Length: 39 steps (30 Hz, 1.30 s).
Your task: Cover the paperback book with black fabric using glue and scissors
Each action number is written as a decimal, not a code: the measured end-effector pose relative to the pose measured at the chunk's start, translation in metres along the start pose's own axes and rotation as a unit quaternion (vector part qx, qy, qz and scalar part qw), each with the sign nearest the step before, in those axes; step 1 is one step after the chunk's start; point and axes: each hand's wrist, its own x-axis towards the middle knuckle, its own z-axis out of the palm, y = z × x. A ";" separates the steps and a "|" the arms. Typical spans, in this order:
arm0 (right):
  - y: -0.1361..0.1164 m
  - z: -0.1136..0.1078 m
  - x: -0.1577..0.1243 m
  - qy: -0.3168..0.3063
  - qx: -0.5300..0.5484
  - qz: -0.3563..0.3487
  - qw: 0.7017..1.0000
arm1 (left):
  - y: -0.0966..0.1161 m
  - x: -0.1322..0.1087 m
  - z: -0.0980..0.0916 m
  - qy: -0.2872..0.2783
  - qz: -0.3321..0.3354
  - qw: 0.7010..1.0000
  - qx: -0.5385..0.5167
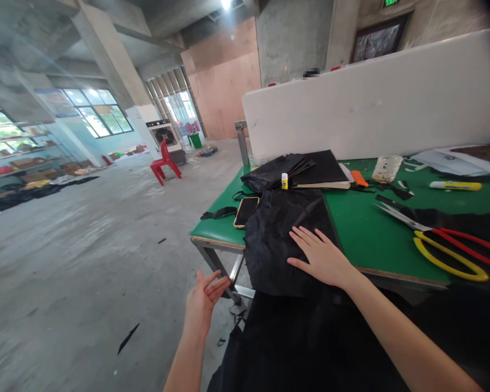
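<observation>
Black fabric (277, 239) lies over the near edge of the green table and hangs down in front. My right hand (320, 256) rests flat on it with the fingers spread. Off the table's left corner, my left hand (206, 299) is in the air, palm turned up, fingers apart and holding nothing. A phone (246, 212) lies beside the fabric's left edge. Behind the fabric stand a small glue stick (285, 181) and a heap of folded black cloth (277, 170). Large scissors (436, 231) with red and yellow handles lie to the right.
On the green table (363, 228) are a clear plastic cup (387, 169), an orange tool (358, 178), a yellow marker-like tube (455, 185) and black scraps. A white board (371, 103) stands along the back. A red chair (165, 163) is on the concrete floor further off.
</observation>
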 end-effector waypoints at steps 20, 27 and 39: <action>0.001 0.001 0.000 0.000 0.005 0.001 1.000 | -0.010 0.002 0.003 -0.066 0.040 0.996 -0.038; 0.000 -0.001 0.000 -0.004 -0.007 0.001 1.000 | -0.011 0.000 0.002 -0.090 0.056 0.994 -0.024; 0.000 0.001 0.001 0.004 -0.011 -0.004 1.000 | 0.000 -0.020 0.012 -0.120 0.115 0.986 0.033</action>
